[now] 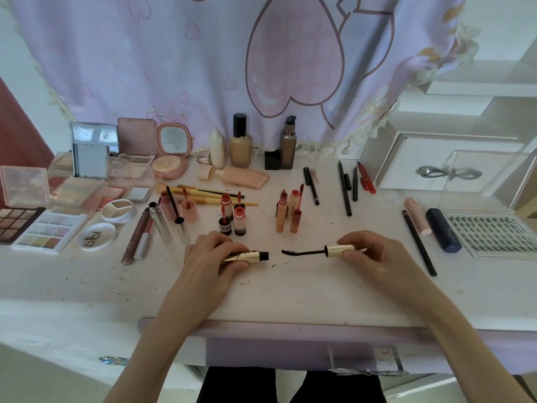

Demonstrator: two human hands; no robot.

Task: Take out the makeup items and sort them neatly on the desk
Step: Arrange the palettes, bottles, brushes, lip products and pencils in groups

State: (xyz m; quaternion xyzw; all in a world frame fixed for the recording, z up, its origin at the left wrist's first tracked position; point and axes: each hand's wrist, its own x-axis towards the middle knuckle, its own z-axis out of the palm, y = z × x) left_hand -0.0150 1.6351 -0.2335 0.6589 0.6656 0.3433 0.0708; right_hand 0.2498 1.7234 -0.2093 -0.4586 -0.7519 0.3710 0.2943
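Head camera looked down over a white, speckled bench (pixel 290 292), where the two hands worked nearest the body; the left hand (pixel 209 254) had its fingers curled round a gold mascara tube (pixel 247 256), open black neck pointing right, while the right hand (pixel 369 251) pinched the gold cap of the black-bristled mascara wand (pixel 308 252), brush pointing left at the neck and just apart from it; held so in line, the two parts seemed ready either to be joined or laid down separately, like the opened items around them. Just beyond, the sorting looked well advanced: silver tubes with a black wand (pixel 168 222) lay left of centre; small red lip-tint bottles (pixel 232 213) stood in a cluster with their caps off; peach concealer tubes (pixel 287 210) stood to their right. Farther left were grouped the flat things, a pastel eyeshadow palette (pixel 49 232) and a round white compact (pixel 97 237); to the right lay black pencils (pixel 345 187) in a row and a clear tray of false lashes (pixel 491 234). At the back stood a beige foundation bottle (pixel 240 141) and a brown pump bottle (pixel 288 144), tall things probably kept rearward so they would not be knocked, before a lilac heart-printed curtain (pixel 203 53).
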